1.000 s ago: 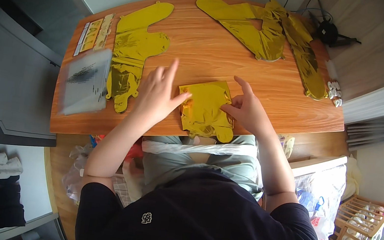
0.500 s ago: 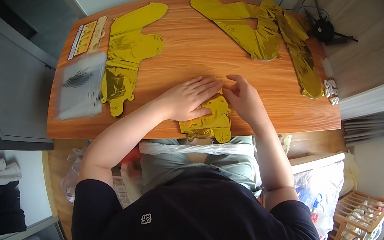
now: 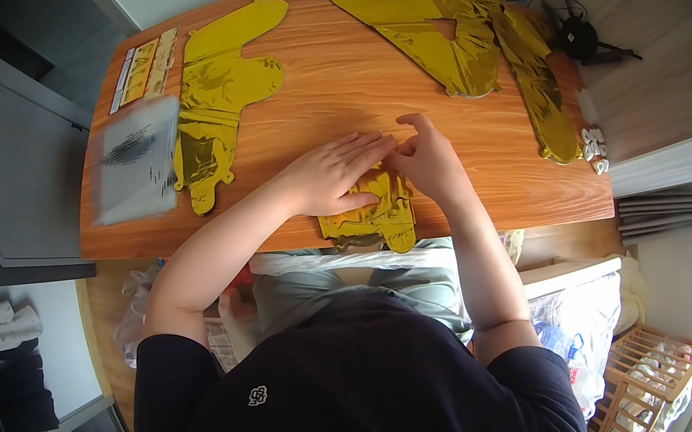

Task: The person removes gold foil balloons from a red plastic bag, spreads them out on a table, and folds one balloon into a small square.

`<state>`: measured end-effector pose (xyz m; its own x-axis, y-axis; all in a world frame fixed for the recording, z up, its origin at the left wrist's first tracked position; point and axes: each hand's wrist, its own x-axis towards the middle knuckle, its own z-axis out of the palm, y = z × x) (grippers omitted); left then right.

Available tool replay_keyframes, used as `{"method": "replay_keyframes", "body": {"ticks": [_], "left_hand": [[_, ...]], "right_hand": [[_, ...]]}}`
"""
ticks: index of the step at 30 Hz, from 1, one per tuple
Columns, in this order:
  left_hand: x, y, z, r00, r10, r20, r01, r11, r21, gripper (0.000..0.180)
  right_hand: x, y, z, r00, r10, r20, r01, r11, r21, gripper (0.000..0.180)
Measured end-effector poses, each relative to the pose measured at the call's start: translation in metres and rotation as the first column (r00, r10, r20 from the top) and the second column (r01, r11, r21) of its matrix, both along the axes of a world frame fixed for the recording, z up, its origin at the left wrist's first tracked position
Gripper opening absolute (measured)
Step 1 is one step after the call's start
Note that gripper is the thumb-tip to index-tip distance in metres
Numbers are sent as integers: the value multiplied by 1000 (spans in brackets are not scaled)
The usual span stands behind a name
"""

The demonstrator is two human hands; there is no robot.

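Observation:
A crumpled, partly folded gold foil balloon (image 3: 390, 220) lies at the table's front edge, its lower end reaching the edge over my lap. Spread flat across its upper left part is my left hand (image 3: 327, 176), fingers stretched out and pressing down, thumb resting on the foil. My right hand (image 3: 425, 163) is at the balloon's far edge, close to the left fingertips. Its fingers are curled in a pinch at the foil there, with the index finger bent above. Exactly how much foil lies between them is hidden.
A flat gold foil balloon (image 3: 225, 82) lies on the wooden table (image 3: 307, 58) to the left, and more gold foil (image 3: 451, 53) at the far right. Clear plastic sleeves (image 3: 135, 162) and a printed card (image 3: 140, 69) sit at the left edge. Small white pieces (image 3: 593, 148) and a black router (image 3: 578, 38) are at right.
The view has shifted slightly. Both hands keep nearly the same places on the gold foil balloon, the right hand a little nearer the left fingertips.

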<state>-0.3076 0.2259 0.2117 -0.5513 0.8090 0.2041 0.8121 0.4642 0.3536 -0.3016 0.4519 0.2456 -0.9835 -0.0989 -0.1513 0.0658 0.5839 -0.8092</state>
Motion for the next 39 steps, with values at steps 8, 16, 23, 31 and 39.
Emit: {"method": "replay_keyframes", "body": {"ticks": [8, 16, 23, 31, 39], "left_hand": [[0, 0, -1, 1000, -24, -13, 24, 1000, -7, 87], [1, 2, 1, 1000, -9, -3, 9, 1000, -18, 85], [-2, 1, 3, 999, -33, 1, 33, 999, 27, 78], [-2, -2, 1, 998, -51, 29, 49, 995, 85, 70], [-3, -2, 1, 998, -61, 24, 56, 985, 164, 85]], "right_hand": [[-5, 3, -10, 997, 50, 66, -46, 998, -48, 58], [-5, 14, -6, 981, 192, 35, -188, 977, -100, 52], [4, 25, -5, 860, 440, -259, -435, 897, 81, 40], [4, 27, -20, 763, 392, -515, -317, 920, 230, 23], [-10, 29, -19, 535, 585, -610, -266, 802, 535, 19]]}}
